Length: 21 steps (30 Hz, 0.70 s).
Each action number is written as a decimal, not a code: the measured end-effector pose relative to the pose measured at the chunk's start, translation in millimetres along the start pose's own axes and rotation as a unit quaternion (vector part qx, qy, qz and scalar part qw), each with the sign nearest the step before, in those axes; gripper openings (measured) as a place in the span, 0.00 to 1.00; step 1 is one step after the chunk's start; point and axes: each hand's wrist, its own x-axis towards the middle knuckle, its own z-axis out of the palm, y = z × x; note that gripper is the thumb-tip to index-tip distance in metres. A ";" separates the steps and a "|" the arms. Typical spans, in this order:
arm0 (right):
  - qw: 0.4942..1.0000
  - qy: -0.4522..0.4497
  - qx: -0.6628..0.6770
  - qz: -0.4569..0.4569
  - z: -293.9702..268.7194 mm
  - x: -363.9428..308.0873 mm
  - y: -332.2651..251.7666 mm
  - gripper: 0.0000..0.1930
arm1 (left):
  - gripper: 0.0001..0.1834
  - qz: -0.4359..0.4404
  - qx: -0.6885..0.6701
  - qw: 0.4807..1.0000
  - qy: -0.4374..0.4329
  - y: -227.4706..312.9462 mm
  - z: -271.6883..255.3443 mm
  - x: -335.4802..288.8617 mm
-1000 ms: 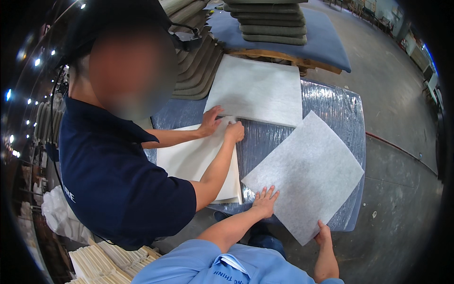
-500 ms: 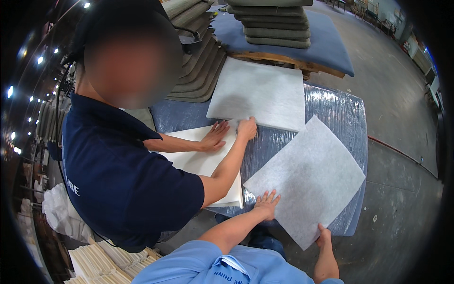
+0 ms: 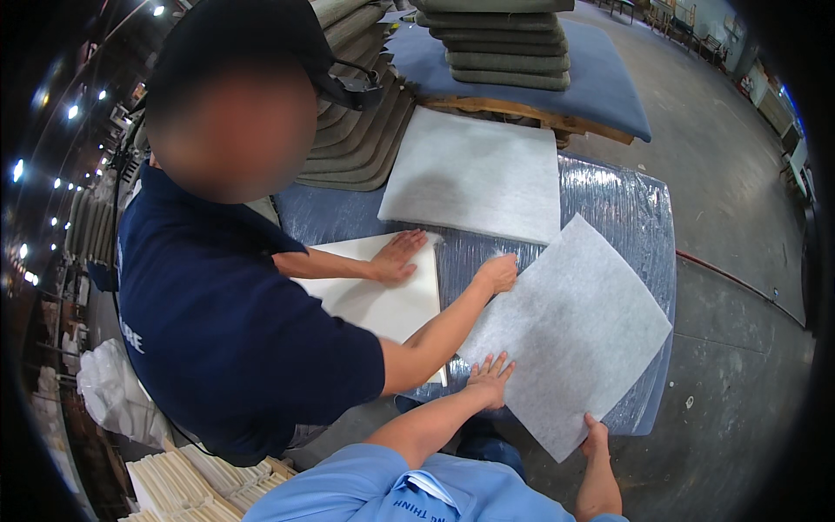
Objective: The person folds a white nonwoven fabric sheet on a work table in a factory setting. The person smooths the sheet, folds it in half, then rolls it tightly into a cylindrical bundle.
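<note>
A white fibre padding sheet (image 3: 583, 331) lies turned at an angle on the near right of the plastic-wrapped table. My left hand (image 3: 491, 380) rests with spread fingers on its lower left edge. At the near corner my right hand (image 3: 595, 435) grips the sheet's edge, thumb on top and the other fingers mostly hidden below. To my left, a co-worker's left hand (image 3: 398, 258) lies flat on a cream foam panel (image 3: 374, 300). The co-worker's right hand (image 3: 497, 272) is closed beside my sheet, with a wisp of white fibre at its fingers.
Another white padding sheet (image 3: 474, 178) lies farther back on the wrapped table (image 3: 617, 187). Behind it, grey-green cushions (image 3: 509, 52) are stacked on a blue-covered pallet (image 3: 600, 78). More cushions (image 3: 365, 139) stand at the back left. Cream foam pieces (image 3: 183, 483) sit low at left.
The co-worker's right hand has moved right and nearer, from the foam panel's far corner to beside my padding sheet. The co-worker's head has shifted slightly. My hands have barely moved.
</note>
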 end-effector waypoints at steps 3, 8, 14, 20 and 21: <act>1.000 0.011 -0.008 0.002 2.0 -2.0 0.4 0.28 | 0.62 -0.003 0.007 1.000 0.003 -1.0 0.9 1.1; 0.999 0.032 -0.025 -0.006 3.4 -7.0 -0.1 0.28 | 0.63 -0.001 0.028 1.000 0.010 0.7 1.2 1.3; 0.999 0.036 -0.022 -0.002 8.1 -10.5 -3.8 0.27 | 0.63 -0.002 0.013 1.000 0.019 -0.6 2.5 1.2; 0.999 -0.022 0.026 -0.025 -0.3 -7.7 -1.2 0.28 | 0.62 0.009 -0.002 1.000 0.017 1.5 -1.2 -0.2; 0.995 -0.064 0.066 -0.043 -3.0 -9.7 4.9 0.29 | 0.61 0.006 -0.001 1.000 0.019 -1.3 -2.4 -0.7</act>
